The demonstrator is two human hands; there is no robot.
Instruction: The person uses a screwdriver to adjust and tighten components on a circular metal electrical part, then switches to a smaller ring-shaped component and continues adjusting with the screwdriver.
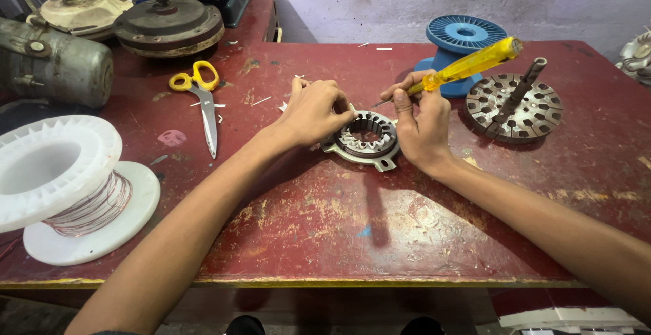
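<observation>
A small ring-shaped metal stator point(366, 138) with white slot liners lies on the worn red table point(325, 226), near the middle. My left hand point(313, 110) is curled over its left rim and steadies it. My right hand point(422, 121) grips a screwdriver with a clear yellow handle point(471, 65). Its thin tip points down-left at the ring's far rim. Both forearms reach in from the near edge.
A white spool point(64, 186) of thin copper wire sits at the near left. Yellow-handled scissors point(200, 97) lie left of my hands. A slotted rotor disc with a shaft point(519, 104) and a blue spool point(461, 43) stand at the right. Fan motor parts point(168, 26) crowd the far left.
</observation>
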